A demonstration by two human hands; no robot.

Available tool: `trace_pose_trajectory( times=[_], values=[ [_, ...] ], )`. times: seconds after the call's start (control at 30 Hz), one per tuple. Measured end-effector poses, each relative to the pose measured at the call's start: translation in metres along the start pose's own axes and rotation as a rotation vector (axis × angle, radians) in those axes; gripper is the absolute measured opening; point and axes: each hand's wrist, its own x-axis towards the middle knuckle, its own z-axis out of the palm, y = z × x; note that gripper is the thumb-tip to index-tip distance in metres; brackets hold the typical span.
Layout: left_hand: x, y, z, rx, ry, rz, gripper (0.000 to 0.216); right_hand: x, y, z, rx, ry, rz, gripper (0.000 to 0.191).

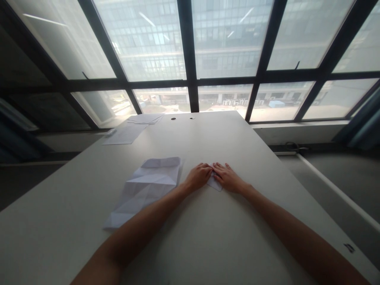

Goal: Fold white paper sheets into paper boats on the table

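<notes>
Both my hands rest on a small folded piece of white paper [215,184] in the middle of the white table [208,237]. My left hand [199,176] has its fingers curled down onto the paper's left part. My right hand [228,177] lies flat with its fingers stretched out, pressing on the paper's right part. The fingertips of the two hands meet above the paper, which is mostly hidden under them. Only its near corner shows between the wrists.
A larger creased sheet of white paper [145,190] lies flat just left of my left forearm. More loose sheets [130,130] lie at the table's far left corner. Two small round holes [173,118] sit near the far edge. Large windows stand behind.
</notes>
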Motion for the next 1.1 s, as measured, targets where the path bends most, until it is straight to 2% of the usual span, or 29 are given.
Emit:
trace_pose_trajectory(
  times=[0.13,0.2,0.3,0.43,0.57,0.7,0.87,1.0,1.1],
  values=[
    [-0.002,-0.002,0.003,-0.04,0.035,-0.026,0.022,-0.001,-0.001,-0.002,0.019,0.004,-0.029,0.052],
    [-0.003,-0.004,0.006,-0.072,0.03,-0.007,0.029,-0.001,-0.001,-0.002,0.015,-0.002,-0.027,0.053],
    [-0.004,-0.007,0.012,-0.052,-0.041,-0.024,0.041,-0.001,-0.002,-0.002,-0.018,-0.026,-0.004,0.054],
    [-0.005,-0.011,0.014,0.015,-0.147,-0.037,0.051,0.0,-0.004,0.003,-0.075,-0.032,0.08,0.058],
    [-0.006,-0.011,0.012,0.059,-0.182,-0.033,0.051,0.004,-0.006,0.008,-0.114,-0.008,0.222,0.057],
    [-0.006,-0.009,0.01,0.086,-0.199,-0.03,0.048,0.006,-0.003,0.011,-0.162,0.027,0.395,0.054],
    [-0.006,-0.008,0.009,0.099,-0.204,-0.044,0.047,-0.001,0.006,0.01,-0.216,0.107,0.526,0.051],
    [-0.007,-0.007,0.008,0.094,-0.204,-0.045,0.047,-0.009,0.012,0.007,-0.217,0.189,0.573,0.054],
    [-0.007,-0.007,0.007,0.086,-0.197,-0.042,0.046,-0.008,0.013,0.004,-0.169,0.261,0.542,0.055]
  ],
)
